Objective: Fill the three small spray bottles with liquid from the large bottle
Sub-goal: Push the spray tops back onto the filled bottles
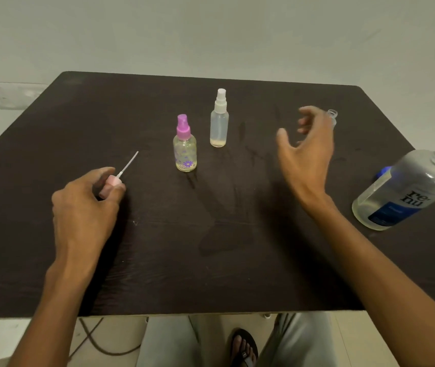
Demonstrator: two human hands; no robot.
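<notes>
My left hand point(86, 205) holds a pink spray head point(113, 181) low over the dark table point(211, 247); its white tube points up and away. A flowered bottle with a purple spray head point(184, 148) and a clear bottle with a white spray head point(219, 120) stand upright mid-table, each with a little liquid. My right hand point(307, 149) hovers with relaxed, spread fingers in front of a third small clear bottle point(332, 116), uncapped and mostly hidden behind it. The large clear bottle point(407, 189) stands uncapped at the right edge, partly full.
A blue cap point(382, 172) lies just behind the large bottle. The table's front edge runs near my knees, with a cable point(97, 340) on the floor below. A pale wall stands behind the table.
</notes>
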